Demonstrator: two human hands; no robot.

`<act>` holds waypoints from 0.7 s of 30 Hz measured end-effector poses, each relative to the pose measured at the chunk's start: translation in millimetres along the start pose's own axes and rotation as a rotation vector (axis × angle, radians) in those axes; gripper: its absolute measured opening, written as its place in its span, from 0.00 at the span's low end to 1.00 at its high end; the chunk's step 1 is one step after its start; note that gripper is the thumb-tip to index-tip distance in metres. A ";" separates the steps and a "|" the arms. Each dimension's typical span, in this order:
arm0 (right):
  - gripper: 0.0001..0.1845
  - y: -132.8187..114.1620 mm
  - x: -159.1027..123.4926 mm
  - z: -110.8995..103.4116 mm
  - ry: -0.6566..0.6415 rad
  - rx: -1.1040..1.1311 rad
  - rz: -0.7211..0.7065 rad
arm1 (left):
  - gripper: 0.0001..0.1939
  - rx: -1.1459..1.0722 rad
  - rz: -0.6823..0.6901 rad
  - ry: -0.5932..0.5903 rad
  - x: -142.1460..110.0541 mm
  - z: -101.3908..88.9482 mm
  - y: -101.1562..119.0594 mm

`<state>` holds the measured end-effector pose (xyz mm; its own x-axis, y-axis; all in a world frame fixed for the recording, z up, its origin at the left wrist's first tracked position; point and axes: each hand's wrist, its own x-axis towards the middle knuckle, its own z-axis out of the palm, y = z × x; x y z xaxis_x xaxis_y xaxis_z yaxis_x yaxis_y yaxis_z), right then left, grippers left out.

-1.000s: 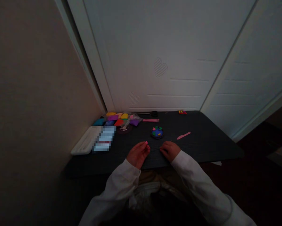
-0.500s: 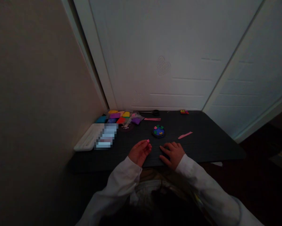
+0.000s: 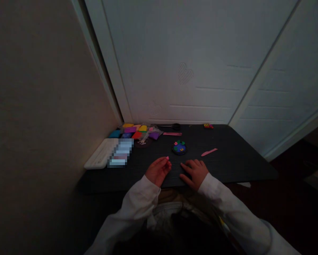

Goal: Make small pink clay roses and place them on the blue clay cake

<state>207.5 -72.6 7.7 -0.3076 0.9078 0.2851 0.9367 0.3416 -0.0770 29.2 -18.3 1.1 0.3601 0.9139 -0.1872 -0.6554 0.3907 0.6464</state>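
Between thumb and forefinger, my left hand (image 3: 158, 170) pinches a small pink piece (image 3: 167, 158), which looks like modelling clay. It is held just above the near part of the dark table (image 3: 153, 153). My right hand (image 3: 195, 173) rests palm down near the table's front edge, fingers apart and holding nothing. Beyond both hands sits a round dark-rimmed clay model (image 3: 179, 147) with a blue middle, green patches, a pink bit and a yellow bit. A pink plastic knife (image 3: 209, 152) lies to its right, past my right hand.
Bags of coloured clay (image 3: 137, 134) are heaped at the back left. In front of them stand a white case (image 3: 100, 156) and a blurred pale sheet. Pink tools (image 3: 172, 134), black-handled scissors (image 3: 176, 126) and a small colourful item (image 3: 208, 126) lie towards the back, by a white door (image 3: 175, 42).
My view has shifted very slightly. Both hands stay in nearly the same place, with the pink piece still pinched in my left hand.
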 end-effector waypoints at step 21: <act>0.22 1.3 1.0 1.4 -0.015 0.008 -0.023 | 0.06 -0.012 -0.006 -0.001 -0.7 -0.3 0.7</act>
<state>208.2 -70.9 6.5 -0.3313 0.9032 0.2730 0.9280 0.3641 -0.0784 28.3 -18.7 1.5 0.3649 0.9114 -0.1905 -0.6611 0.3977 0.6362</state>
